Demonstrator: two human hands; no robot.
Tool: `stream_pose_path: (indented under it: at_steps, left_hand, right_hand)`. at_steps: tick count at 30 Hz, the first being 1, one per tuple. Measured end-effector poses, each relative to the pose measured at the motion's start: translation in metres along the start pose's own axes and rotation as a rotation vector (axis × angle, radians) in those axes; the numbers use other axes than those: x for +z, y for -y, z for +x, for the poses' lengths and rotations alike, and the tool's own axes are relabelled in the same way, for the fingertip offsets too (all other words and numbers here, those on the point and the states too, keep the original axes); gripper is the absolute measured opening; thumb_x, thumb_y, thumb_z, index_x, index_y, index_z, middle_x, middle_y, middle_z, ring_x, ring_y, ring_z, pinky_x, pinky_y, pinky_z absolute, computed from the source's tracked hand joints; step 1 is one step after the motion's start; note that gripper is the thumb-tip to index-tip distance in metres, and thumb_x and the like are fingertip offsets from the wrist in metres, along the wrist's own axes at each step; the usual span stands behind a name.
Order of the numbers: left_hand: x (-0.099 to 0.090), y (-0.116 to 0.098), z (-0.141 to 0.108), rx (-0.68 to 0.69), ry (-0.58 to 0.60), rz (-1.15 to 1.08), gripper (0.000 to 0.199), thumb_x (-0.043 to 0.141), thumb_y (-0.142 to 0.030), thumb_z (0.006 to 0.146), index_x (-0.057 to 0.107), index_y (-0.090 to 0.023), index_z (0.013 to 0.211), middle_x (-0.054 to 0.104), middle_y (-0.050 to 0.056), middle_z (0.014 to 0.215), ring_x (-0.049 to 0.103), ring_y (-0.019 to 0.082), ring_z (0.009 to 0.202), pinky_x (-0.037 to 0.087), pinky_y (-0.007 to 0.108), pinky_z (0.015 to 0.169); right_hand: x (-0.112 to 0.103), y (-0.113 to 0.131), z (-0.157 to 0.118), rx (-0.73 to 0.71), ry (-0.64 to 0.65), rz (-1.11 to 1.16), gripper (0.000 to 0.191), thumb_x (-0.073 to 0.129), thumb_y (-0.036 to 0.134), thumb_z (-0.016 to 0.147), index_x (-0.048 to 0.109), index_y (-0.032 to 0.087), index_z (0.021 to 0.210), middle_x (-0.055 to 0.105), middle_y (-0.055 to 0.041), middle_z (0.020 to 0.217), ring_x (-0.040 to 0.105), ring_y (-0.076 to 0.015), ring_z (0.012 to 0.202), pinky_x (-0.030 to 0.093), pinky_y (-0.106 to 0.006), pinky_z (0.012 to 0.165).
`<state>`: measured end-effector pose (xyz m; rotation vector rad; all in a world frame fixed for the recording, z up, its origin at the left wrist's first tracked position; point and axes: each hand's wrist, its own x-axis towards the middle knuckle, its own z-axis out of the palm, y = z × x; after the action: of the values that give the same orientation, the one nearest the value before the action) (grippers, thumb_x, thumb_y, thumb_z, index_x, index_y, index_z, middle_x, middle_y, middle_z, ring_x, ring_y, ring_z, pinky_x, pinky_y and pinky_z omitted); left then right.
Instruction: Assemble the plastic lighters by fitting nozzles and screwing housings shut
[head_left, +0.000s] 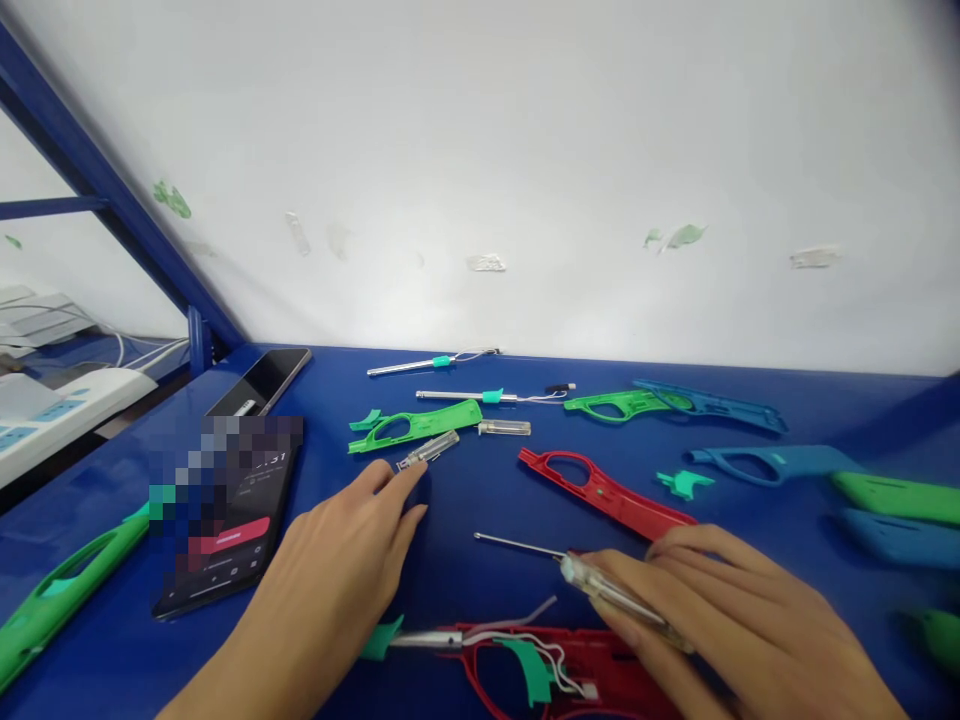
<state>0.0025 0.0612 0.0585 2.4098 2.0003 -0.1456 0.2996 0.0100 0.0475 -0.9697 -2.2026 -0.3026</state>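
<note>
White wall (525,150) behind a blue tabletop (450,575); clock positions are read from the centre of the view. At 8 o'clock, a green casing (82,578) lies near a phone (262,500), which an outward sweep of the left hand (345,550) could push. At 7 o'clock, that hand's fingertips meet a clear cartridge (436,446); whether they pinch or merely touch it cannot be told. If only brushed, the cartridge may roll. At 6 o'clock, a metal tube (427,640) trails white wires (560,660) over the lower red casing (589,650); a snagging finger might pull them loose. At 5 o'clock, the right hand (735,610) has its fingers closed around a clear-handled screwdriver (619,595); its shaft points left, so a slip could jab the other hand. At 4 o'clock, the knuckles could knock aside the upper red casing (607,492) or a loose green trigger (684,484).
</note>
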Motion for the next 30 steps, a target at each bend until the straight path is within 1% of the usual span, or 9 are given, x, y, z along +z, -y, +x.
stream_pose_path:
  at_steps: [2,4,8,14,19,24,26,28,30]
  left_hand:
    - [-0.002,0.0,0.002,-0.028,0.011,0.01,0.047,0.037,-0.028,0.115,0.055,-0.027,0.158,0.071,0.01,0.127,0.079,0.031,0.11,0.066,0.053,0.094]
    - [-0.004,-0.001,0.005,-0.039,0.023,0.018,0.045,0.047,-0.03,0.114,0.053,-0.025,0.158,0.071,0.009,0.129,0.078,0.025,0.108,0.066,0.049,0.094]
    - [-0.009,-0.001,0.009,-0.047,0.057,0.026,0.04,0.064,-0.035,0.109,0.061,-0.022,0.147,0.071,0.008,0.134,0.074,0.02,0.11,0.066,0.044,0.097]
    - [-0.013,-0.004,0.007,-0.062,0.111,0.099,0.034,0.066,-0.035,0.108,0.065,-0.021,0.139,0.069,0.008,0.139,0.074,0.019,0.108,0.066,0.042,0.095]
    - [-0.012,-0.003,0.007,-0.011,0.108,0.192,0.033,0.066,-0.036,0.108,0.065,-0.02,0.137,0.07,0.008,0.134,0.074,0.018,0.102,0.067,0.04,0.09]
    - [-0.003,0.001,0.006,0.067,0.02,0.264,0.029,0.071,-0.033,0.105,0.067,-0.018,0.13,0.072,0.005,0.122,0.073,0.014,0.092,0.065,0.031,0.077]
    - [0.001,0.004,0.006,0.126,-0.048,0.267,0.019,0.072,-0.026,0.103,0.069,-0.017,0.12,0.072,0.003,0.113,0.071,0.012,0.087,0.062,0.027,0.072]
    - [0.002,0.006,0.005,0.187,-0.142,0.247,0.007,0.066,-0.016,0.102,0.071,-0.016,0.106,0.072,0.002,0.102,0.072,0.015,0.079,0.057,0.026,0.06]
    - [0.0,0.006,0.002,0.243,-0.263,0.19,0.023,0.052,-0.012,0.103,0.073,-0.019,0.095,0.071,0.003,0.093,0.074,0.02,0.069,0.05,0.028,0.048]
  right_hand:
    - [0.0,0.001,0.004,0.005,0.013,-0.008,0.034,0.042,0.026,0.12,0.075,0.022,0.113,0.09,0.0003,0.092,0.084,-0.0184,0.068,0.064,-0.033,0.07]
    - [-0.001,0.001,0.007,0.001,0.021,-0.011,0.035,0.042,0.026,0.12,0.076,0.021,0.114,0.09,-0.0006,0.093,0.084,-0.0185,0.069,0.064,-0.032,0.068]
    - [-0.005,0.001,0.007,-0.004,0.038,0.018,0.034,0.043,0.025,0.12,0.076,0.021,0.113,0.09,-0.0017,0.092,0.084,-0.0181,0.069,0.064,-0.032,0.069]
    - [-0.005,0.002,0.002,0.038,0.052,0.04,0.04,0.038,0.027,0.122,0.078,0.021,0.115,0.089,-0.0022,0.091,0.084,-0.0179,0.075,0.062,-0.031,0.075]
    - [-0.005,0.005,0.003,0.043,0.027,0.039,0.039,0.038,0.026,0.123,0.075,0.021,0.113,0.09,-0.0002,0.094,0.085,-0.0158,0.076,0.059,-0.03,0.077]
    - [-0.005,0.003,0.005,0.015,0.031,0.042,0.039,0.039,0.027,0.123,0.076,0.021,0.112,0.09,0.0024,0.093,0.084,-0.0128,0.074,0.058,-0.03,0.076]
    - [-0.006,0.003,0.006,0.009,0.0,0.027,0.041,0.039,0.028,0.123,0.078,0.021,0.11,0.09,0.0043,0.093,0.084,-0.0111,0.072,0.058,-0.029,0.077]
    - [-0.008,0.002,0.007,-0.006,-0.03,-0.002,0.042,0.04,0.03,0.123,0.079,0.023,0.109,0.09,0.0069,0.095,0.084,-0.0101,0.074,0.059,-0.029,0.082]
    - [-0.008,0.003,0.008,-0.009,-0.033,-0.018,0.043,0.04,0.03,0.123,0.08,0.024,0.108,0.09,0.0077,0.098,0.085,-0.0107,0.077,0.059,-0.029,0.083]
